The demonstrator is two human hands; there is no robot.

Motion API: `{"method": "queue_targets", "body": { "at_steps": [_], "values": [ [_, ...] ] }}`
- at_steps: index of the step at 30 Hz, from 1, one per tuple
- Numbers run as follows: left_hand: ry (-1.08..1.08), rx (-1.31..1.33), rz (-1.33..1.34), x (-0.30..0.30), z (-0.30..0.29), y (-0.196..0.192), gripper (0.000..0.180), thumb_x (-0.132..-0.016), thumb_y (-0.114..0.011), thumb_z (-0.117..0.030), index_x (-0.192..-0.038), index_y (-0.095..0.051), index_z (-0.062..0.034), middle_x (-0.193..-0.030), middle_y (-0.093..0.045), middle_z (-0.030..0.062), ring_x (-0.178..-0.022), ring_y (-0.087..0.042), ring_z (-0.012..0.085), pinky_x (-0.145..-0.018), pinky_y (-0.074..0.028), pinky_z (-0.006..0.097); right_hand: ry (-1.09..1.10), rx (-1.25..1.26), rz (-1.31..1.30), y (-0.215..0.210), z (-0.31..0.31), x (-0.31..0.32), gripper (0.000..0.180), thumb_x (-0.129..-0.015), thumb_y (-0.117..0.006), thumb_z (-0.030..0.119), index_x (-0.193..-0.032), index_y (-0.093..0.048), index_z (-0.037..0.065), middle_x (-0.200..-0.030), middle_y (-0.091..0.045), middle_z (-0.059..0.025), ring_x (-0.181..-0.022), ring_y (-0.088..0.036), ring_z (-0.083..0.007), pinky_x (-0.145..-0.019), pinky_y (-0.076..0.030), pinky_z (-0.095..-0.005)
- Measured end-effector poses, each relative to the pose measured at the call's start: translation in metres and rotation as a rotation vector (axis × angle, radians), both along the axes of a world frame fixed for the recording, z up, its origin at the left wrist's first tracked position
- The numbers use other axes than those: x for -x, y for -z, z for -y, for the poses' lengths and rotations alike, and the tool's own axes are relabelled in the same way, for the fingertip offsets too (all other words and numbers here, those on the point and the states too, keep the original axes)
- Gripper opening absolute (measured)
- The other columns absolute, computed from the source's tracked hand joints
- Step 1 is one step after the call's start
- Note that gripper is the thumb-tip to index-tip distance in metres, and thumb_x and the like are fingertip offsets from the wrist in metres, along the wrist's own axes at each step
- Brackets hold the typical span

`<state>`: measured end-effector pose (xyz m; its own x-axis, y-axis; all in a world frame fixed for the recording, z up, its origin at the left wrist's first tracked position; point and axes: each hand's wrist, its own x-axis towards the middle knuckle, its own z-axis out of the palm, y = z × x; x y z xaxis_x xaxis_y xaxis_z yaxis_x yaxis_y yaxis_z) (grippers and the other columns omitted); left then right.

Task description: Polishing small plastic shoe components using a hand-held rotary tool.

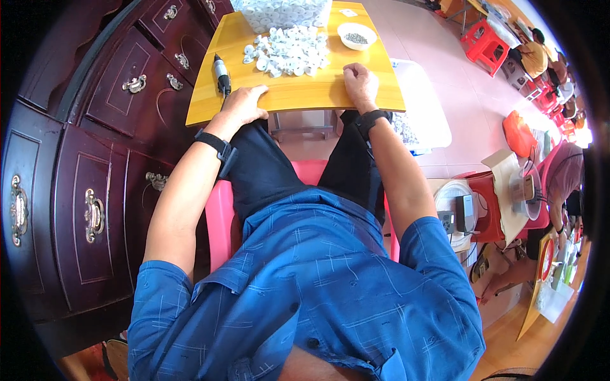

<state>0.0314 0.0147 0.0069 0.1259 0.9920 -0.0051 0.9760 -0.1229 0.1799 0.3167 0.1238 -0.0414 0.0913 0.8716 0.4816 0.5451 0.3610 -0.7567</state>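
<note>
My left hand (244,105) rests at the near left edge of the yellow wooden table (298,94), its thumb and fingers apart and holding nothing. Just beyond it lies a grey and black pen-shaped electric screwdriver (221,73), with a cord running toward that hand. On the near right of the tabletop my right hand (361,84) sits closed in a loose fist; nothing shows in it. A heap of small whitish plastic parts (292,51) spreads over the far middle. Behind the heap stands a clear plastic bin (283,16) full of similar parts. A white bowl (357,37) holds tiny metal pieces, perhaps screws.
Dark wooden drawers (95,171) rise close on my left. A white tub (422,105) stands on the floor right of the table. Farther right are a red stool (486,47), an orange bag (520,134), a cardboard piece (508,193) and other people at tables.
</note>
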Motion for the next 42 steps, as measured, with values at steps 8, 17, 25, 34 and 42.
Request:
{"method": "queue_targets", "body": {
  "at_steps": [8, 17, 25, 34, 42],
  "values": [
    [0.000, 0.043, 0.020, -0.003, -0.006, -0.011, 0.070, -0.067, -0.081, -0.027, -0.130, -0.055, -0.0125, -0.114, -0.066, 0.0215, -0.107, -0.063, 0.0377, -0.093, -0.051, 0.043, -0.018, 0.035, -0.027, -0.005, -0.002, -0.003, 0.020, -0.083, -0.059, 0.020, -0.089, -0.074, 0.009, -0.081, -0.071, -0.0160, -0.078, -0.069, -0.0313, -0.076, -0.054, -0.0365],
    [-0.062, 0.097, 0.140, 0.008, 0.006, -0.023, 0.061, -0.071, -0.078, -0.032, -0.126, -0.061, -0.0117, -0.099, -0.071, 0.0171, -0.094, -0.068, 0.0321, -0.084, -0.053, 0.041, -0.028, 0.041, -0.057, -0.006, 0.001, -0.002, 0.020, -0.084, -0.059, 0.020, -0.089, -0.074, 0.009, -0.083, -0.071, -0.0165, -0.081, -0.069, -0.0320, -0.079, -0.054, -0.0372],
    [-0.486, -0.254, -0.078, 0.053, 0.005, -0.039, 0.063, -0.080, -0.067, -0.055, -0.120, -0.059, -0.0079, -0.110, -0.067, 0.0186, -0.105, -0.065, 0.0348, -0.087, -0.052, 0.047, -0.014, 0.040, -0.054, 0.001, -0.004, -0.007, 0.019, -0.084, -0.059, 0.020, -0.088, -0.074, 0.009, -0.083, -0.071, -0.0154, -0.078, -0.069, -0.0319, -0.078, -0.054, -0.0378],
    [-0.636, 0.047, -0.117, 0.060, -0.024, -0.011, 0.066, -0.080, -0.065, -0.057, -0.117, -0.060, -0.0035, -0.116, -0.065, 0.0217, -0.109, -0.064, 0.0356, -0.091, -0.051, 0.048, -0.045, 0.024, -0.075, -0.001, 0.001, -0.008, 0.020, -0.084, -0.060, 0.021, -0.090, -0.074, 0.009, -0.083, -0.071, -0.0141, -0.079, -0.069, -0.0296, -0.078, -0.054, -0.0366],
    [-0.775, 0.237, 0.244, 0.100, -0.042, -0.002, 0.047, -0.082, -0.061, -0.045, -0.104, -0.063, -0.0029, -0.090, -0.069, 0.0139, -0.070, -0.068, 0.0253, -0.063, -0.056, 0.039, -0.072, 0.055, -0.141, -0.002, 0.000, -0.006, 0.019, -0.085, -0.061, 0.022, -0.091, -0.074, 0.009, -0.083, -0.072, -0.0131, -0.078, -0.070, -0.0285, -0.076, -0.054, -0.0347]
  ]
}}
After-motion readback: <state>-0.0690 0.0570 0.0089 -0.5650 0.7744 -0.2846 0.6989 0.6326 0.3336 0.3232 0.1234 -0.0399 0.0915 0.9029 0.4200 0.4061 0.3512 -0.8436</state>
